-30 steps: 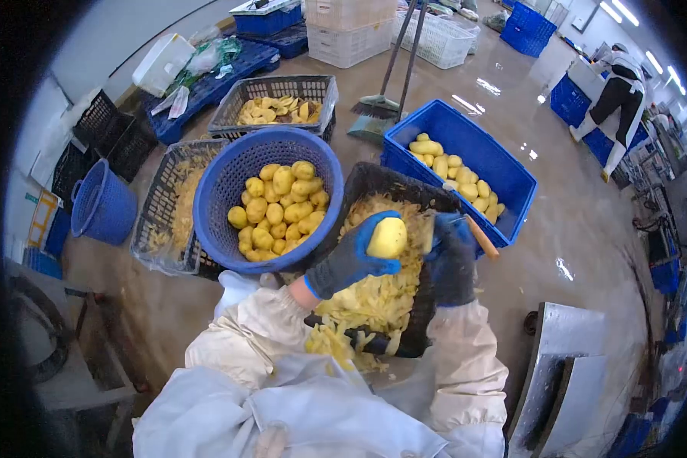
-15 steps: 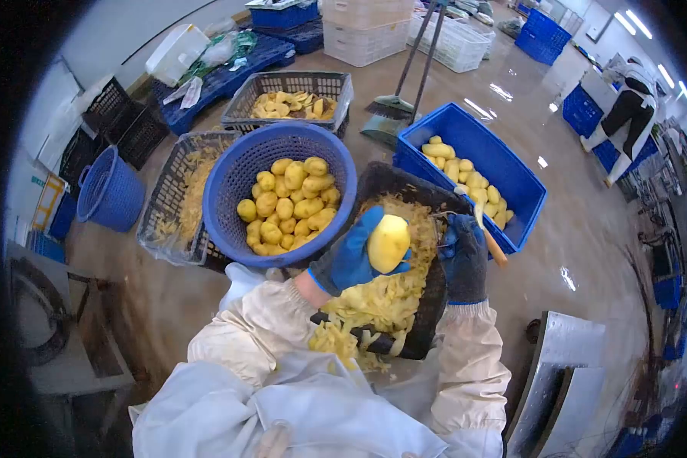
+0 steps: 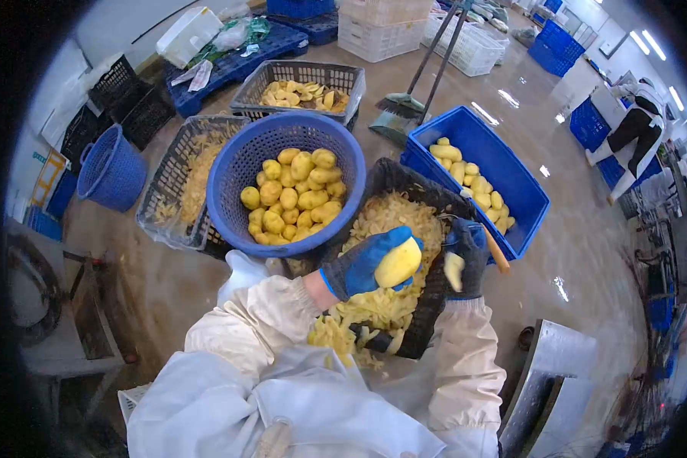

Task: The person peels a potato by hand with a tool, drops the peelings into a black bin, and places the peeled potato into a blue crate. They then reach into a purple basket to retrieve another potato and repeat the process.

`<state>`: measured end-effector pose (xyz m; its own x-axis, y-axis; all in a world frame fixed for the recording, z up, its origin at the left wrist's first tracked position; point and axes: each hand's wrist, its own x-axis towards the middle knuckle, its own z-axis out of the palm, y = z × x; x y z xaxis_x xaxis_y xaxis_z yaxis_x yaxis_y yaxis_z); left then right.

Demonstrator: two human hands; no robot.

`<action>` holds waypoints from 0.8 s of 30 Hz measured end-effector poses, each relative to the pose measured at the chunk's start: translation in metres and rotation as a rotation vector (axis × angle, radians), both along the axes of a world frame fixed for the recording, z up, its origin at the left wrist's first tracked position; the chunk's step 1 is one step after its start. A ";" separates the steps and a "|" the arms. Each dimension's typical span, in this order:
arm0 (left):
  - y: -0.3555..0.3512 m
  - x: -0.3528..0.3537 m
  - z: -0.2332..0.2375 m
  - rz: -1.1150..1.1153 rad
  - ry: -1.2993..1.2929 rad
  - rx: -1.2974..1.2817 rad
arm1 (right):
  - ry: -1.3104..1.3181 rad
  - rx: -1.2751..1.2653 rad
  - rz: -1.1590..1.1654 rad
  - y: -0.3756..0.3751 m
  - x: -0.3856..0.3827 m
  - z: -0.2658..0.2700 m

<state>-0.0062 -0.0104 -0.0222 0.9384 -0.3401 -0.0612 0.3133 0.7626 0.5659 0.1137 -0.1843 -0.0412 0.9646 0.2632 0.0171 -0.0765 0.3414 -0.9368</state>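
My left hand (image 3: 361,267), in a blue glove, is wrapped round a pale yellow peeled potato (image 3: 398,263). My right hand (image 3: 466,258), in a dark glove, is closed on a tool with a wooden handle (image 3: 495,249); its working end is hard to make out. A piece of peel (image 3: 454,271) shows against that glove. Below both hands is a black crate (image 3: 426,330) heaped with peelings (image 3: 393,305). A round blue basket (image 3: 223,179) of yellow potatoes stands to the left, and a blue bin (image 3: 528,217) with peeled potatoes to the right.
Black crates with peelings (image 3: 198,179) and cut pieces (image 3: 301,95) stand behind the basket. A long-handled dustpan (image 3: 393,122) is at the back. Another person (image 3: 640,114) bends over at the far right. A metal stand (image 3: 553,366) is at the lower right.
The potato in my left hand has tilted and shifted slightly right. The peel strip by my right hand has dropped to the glove's front. The view has shifted slightly.
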 end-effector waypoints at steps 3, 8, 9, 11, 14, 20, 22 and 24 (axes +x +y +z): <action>0.010 0.007 0.007 0.192 0.068 0.176 | -0.039 -0.202 0.116 0.021 -0.039 0.042; -0.005 0.000 -0.003 0.187 0.047 0.226 | -0.371 -0.322 0.044 0.012 -0.004 0.006; -0.010 -0.002 0.003 0.170 0.037 0.211 | -0.640 -0.325 -0.179 0.005 0.013 -0.006; -0.006 0.002 0.009 0.150 0.016 0.203 | -0.371 -0.215 -0.115 0.003 -0.001 0.026; 0.005 0.013 0.003 0.107 0.162 -0.162 | -0.478 -0.348 -0.052 0.012 -0.025 0.038; 0.002 0.005 0.002 0.096 0.174 -0.011 | -0.954 -0.631 -0.250 0.016 -0.008 0.007; 0.003 0.009 -0.007 0.018 0.141 -0.054 | -0.687 -0.400 -0.237 0.006 -0.001 0.017; 0.001 0.014 0.000 0.165 0.199 -0.265 | -0.326 -0.234 -0.046 0.003 -0.003 0.033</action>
<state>0.0081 -0.0090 -0.0220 0.9606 -0.2137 -0.1779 0.2579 0.9239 0.2828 0.1109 -0.1809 -0.0084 0.9293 0.2531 0.2690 0.2481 0.1118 -0.9623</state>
